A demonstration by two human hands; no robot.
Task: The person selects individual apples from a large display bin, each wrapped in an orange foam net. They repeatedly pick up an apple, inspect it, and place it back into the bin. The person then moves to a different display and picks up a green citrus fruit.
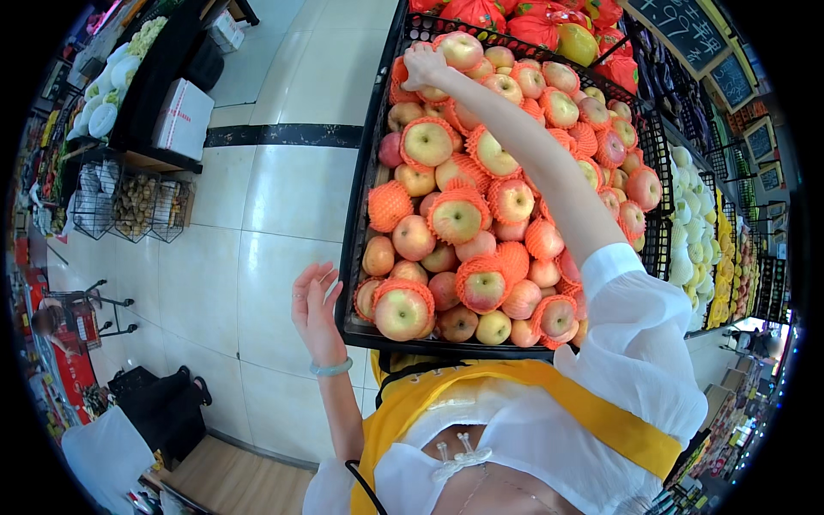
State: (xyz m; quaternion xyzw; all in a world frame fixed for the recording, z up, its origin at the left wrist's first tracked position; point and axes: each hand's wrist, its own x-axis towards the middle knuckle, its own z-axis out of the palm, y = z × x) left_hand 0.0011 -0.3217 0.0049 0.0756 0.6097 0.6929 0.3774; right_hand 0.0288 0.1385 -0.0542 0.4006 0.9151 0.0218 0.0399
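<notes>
My right hand [423, 66] reaches across to the far left corner of a black display bin [351, 257] heaped with apples. Its fingers are curled down against an apple in an orange foam net [398, 82]; the fingertips are partly hidden, so I cannot tell whether they grip it. My left hand [317, 309] is raised beside the bin's near left edge, holding nothing, fingers loosely bent and apart. A pale green bangle [331, 367] circles that wrist. Nearest to it is a netted yellow-pink apple [402, 313]; other apples lie bare around it.
Red-wrapped fruit [533, 32] lies behind the apples. Net-wrapped pale fruit [685, 238] fills crates to the right, under chalkboard price signs [682, 32]. Across the tiled aisle [290, 193] stand a vegetable display, wire baskets [133, 199], a shopping cart [87, 315] and a person in dark trousers [161, 412].
</notes>
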